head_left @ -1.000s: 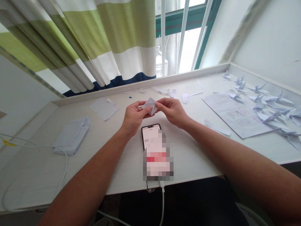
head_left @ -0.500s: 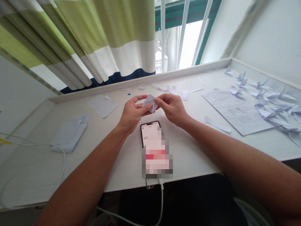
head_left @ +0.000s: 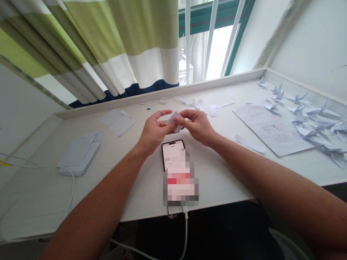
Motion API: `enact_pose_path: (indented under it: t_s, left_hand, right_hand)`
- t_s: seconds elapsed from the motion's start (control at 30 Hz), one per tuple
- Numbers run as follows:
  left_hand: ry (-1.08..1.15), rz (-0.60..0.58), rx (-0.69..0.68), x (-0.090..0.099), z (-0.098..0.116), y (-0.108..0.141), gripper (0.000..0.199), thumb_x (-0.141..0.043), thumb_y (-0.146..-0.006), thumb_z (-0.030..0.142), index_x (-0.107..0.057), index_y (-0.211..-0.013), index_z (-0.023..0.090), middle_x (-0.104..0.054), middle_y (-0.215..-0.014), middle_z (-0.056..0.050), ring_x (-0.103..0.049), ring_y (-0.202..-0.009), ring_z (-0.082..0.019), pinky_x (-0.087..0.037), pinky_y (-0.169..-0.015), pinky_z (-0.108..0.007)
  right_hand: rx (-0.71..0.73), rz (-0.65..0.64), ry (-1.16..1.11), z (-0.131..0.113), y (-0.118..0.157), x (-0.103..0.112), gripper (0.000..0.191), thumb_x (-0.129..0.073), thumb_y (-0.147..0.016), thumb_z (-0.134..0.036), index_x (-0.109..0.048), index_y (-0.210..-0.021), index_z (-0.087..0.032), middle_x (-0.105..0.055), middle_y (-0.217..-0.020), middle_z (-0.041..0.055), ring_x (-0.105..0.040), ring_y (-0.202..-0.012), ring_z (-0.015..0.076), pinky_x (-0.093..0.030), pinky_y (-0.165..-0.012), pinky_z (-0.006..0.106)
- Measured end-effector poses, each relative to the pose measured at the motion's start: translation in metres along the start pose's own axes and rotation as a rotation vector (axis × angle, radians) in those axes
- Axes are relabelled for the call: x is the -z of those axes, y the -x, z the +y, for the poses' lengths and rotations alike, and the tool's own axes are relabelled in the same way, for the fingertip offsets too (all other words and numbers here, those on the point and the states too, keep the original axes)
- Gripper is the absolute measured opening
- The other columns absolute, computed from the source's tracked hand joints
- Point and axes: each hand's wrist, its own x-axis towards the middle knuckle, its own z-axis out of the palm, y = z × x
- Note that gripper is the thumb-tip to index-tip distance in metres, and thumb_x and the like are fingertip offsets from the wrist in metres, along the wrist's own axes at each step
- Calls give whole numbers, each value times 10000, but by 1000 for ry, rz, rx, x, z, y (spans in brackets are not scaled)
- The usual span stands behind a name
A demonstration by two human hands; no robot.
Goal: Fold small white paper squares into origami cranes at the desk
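A small folded piece of white paper point(head_left: 176, 126), roughly diamond-shaped, is held above the table between both hands. My left hand point(head_left: 155, 130) grips its left side, with the thumb lying across the front and the index finger raised behind. From the right, my right hand point(head_left: 199, 126) pinches the same paper, its thumb pressed on the front near the middle. The two thumb tips nearly meet and cover part of the folds. Just below the hands lies a phone point(head_left: 173, 153) with a timer on its screen, partly blurred out.
Several folded paper cranes point(head_left: 306, 108) crowd the right side, some at a printed sheet point(head_left: 273, 130). A stack of folded paper point(head_left: 80, 153) and loose sheets point(head_left: 118, 122) lie left. Paper strips point(head_left: 249, 143) are scattered about. A white cable point(head_left: 186, 227) runs from the phone.
My right thumb has moved left and down over the front of the folded paper, closer to the left thumb. The paper is still held in both hands.
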Motion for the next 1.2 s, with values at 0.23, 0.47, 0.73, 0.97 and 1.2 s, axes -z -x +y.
enact_pose_path:
  t_s: [0.23, 0.47, 0.73, 0.97, 1.2]
  left_hand:
    - [-38, -62, 19, -4, -1, 3, 758, -972, -708, 315, -580, -1331, 132, -819, -736, -52, -815, -749, -247, -657, -872, -444]
    - [-18, -66, 19, -7, 1, 4, 756, -966, -712, 284, -561, -1334, 140, -813, -720, -36, -813, -738, -246, -654, -864, -442]
    - [-40, -160, 145, -6, -7, 4, 434, -938, -779, 408, -745, -1042, 122, -841, -945, -149, -832, -855, -283, -668, -858, -436]
    - [3, -172, 122, -2, -9, 3, 306, -941, -777, 341, -808, -942, 121, -839, -910, -123, -830, -914, -261, -664, -943, -428]
    - [18, -218, 165, -1, -6, 3, 330, -828, -896, 433, -797, -994, 120, -840, -988, -159, -830, -900, -272, -666, -860, -386]
  right_hand:
    - [-79, -91, -81, -5, 3, 1, 339, -879, -812, -485, -767, -837, -166, -709, -715, 2, -642, -670, 129, -571, -667, 288]
    - [-89, -107, -120, -5, 1, 0, 391, -910, -767, -524, -765, -859, -173, -704, -706, 2, -652, -668, 142, -570, -638, 297]
    - [-104, 27, -89, -1, -1, 1, 393, -887, -789, -556, -727, -774, -198, -693, -773, 6, -599, -688, 134, -514, -624, 288]
    - [-62, 60, -58, 2, -2, 1, 421, -891, -755, -586, -742, -776, -192, -688, -753, 9, -589, -704, 147, -504, -626, 292]
    - [-35, 59, -99, 1, -3, 3, 387, -893, -780, -548, -755, -811, -188, -711, -770, 11, -621, -711, 149, -523, -651, 302]
